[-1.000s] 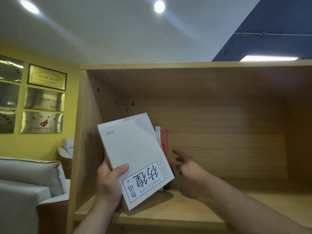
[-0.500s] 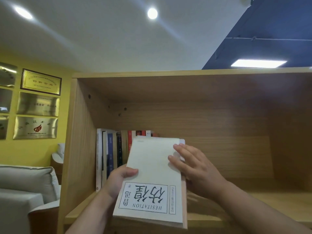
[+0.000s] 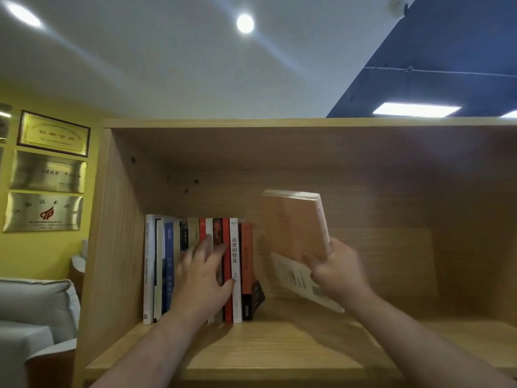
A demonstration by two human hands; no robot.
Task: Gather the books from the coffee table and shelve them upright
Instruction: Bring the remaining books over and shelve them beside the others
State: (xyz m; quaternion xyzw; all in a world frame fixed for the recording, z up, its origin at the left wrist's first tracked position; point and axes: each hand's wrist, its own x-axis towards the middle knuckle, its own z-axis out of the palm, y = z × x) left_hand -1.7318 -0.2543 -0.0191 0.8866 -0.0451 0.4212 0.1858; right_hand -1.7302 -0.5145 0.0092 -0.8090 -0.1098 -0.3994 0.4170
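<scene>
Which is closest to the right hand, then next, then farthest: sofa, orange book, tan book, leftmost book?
1. The tan book, held in the right hand.
2. The orange book, near the right end of the row.
3. The leftmost book, white, at the row's far end.
4. The sofa, far left of the picture.

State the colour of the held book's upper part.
Pale orange on the book; head view.

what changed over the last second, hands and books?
The left hand let go of the held books and now presses flat against the shelved row. The right hand took them over and grips them tilted, right of the row, above the shelf. The row stays upright.
</scene>
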